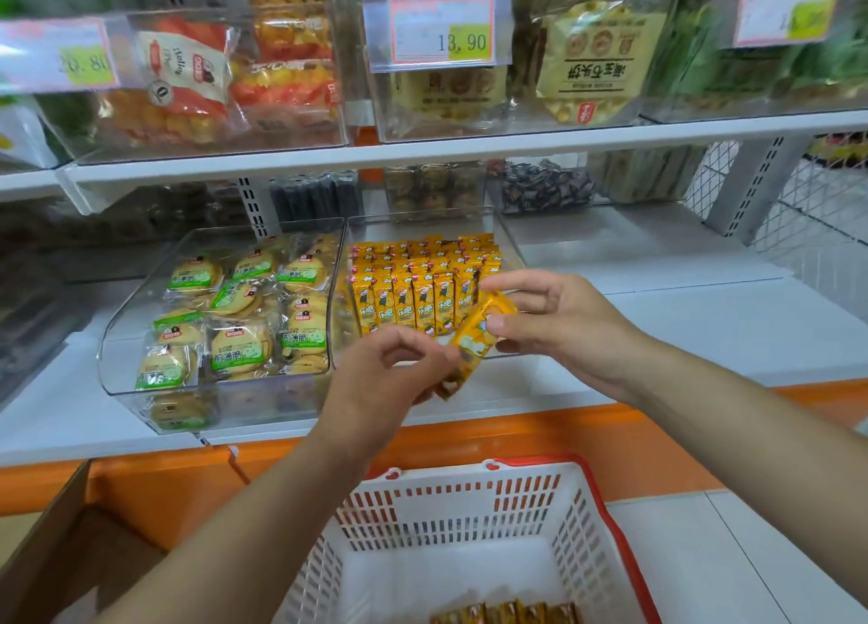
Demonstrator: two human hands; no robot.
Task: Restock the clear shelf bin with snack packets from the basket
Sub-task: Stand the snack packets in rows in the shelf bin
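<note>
Yellow snack packet held tilted between both hands, right hand pinching its 1 o'clock end, left hand curled round its 7 o'clock end, clear shelf bin at 12 o'clock behind, basket at 6 o'clock.

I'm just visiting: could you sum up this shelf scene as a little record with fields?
Held item: yellow snack packet, tilted, in front of the clear shelf bin
Left hand: pinches its lower end
Right hand: pinches its upper end
Bin contents: rows of matching packets standing upright
Basket: white, red rim, a few packets inside
Next bin: round biscuit packs
</note>
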